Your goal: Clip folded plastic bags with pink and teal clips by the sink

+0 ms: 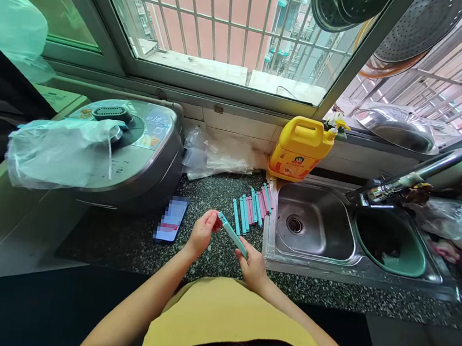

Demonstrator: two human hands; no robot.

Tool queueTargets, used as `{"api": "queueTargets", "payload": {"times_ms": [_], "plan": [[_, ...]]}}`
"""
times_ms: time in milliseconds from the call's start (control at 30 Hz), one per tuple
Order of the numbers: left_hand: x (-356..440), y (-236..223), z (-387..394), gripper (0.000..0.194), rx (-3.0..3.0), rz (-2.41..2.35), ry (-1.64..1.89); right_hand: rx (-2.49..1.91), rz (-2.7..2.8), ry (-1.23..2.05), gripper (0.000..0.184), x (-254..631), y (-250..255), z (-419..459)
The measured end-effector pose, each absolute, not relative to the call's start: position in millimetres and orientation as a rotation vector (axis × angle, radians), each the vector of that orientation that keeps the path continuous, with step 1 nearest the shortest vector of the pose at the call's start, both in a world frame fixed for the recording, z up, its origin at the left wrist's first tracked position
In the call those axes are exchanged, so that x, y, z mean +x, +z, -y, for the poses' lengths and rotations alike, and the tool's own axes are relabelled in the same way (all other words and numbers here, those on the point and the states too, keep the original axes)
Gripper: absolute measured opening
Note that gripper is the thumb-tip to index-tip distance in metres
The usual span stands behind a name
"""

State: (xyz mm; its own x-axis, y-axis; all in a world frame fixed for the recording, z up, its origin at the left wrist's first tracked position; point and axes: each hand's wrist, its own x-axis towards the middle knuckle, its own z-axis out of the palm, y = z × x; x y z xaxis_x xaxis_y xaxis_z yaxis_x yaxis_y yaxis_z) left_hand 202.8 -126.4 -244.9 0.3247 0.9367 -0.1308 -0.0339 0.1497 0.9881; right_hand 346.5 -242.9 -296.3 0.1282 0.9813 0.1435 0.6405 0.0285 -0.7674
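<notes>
A light blue bag sealing clip [232,234] is held slantwise over the counter, one end in each hand. My left hand [202,232] pinches its upper left end between the fingertips. On its lower right end my right hand [252,262] is closed. Just beyond the hands, several more blue and pink bag clips [253,209] lie roughly side by side on the dark speckled counter [207,192], beside the sink's left edge.
A phone [172,219] lies left of my left hand, near a large rice cooker [140,156]. Clear plastic bags [224,158] and a yellow jug [299,150] stand by the wall. The steel sink [314,217] is at right, with a green basin [405,262] and a faucet [398,185].
</notes>
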Motion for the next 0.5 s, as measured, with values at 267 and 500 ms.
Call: {"api": "queueTargets", "payload": {"times_ms": [267,500], "plan": [[190,-251,138,0.048,1.239,-0.915,0.856,-1.917,1.709,0.607,0.033,339,-290,248],[190,-252,139,0.036,1.158,-1.021,0.852,-1.933,1.735,0.561,0.034,334,-285,251]]}}
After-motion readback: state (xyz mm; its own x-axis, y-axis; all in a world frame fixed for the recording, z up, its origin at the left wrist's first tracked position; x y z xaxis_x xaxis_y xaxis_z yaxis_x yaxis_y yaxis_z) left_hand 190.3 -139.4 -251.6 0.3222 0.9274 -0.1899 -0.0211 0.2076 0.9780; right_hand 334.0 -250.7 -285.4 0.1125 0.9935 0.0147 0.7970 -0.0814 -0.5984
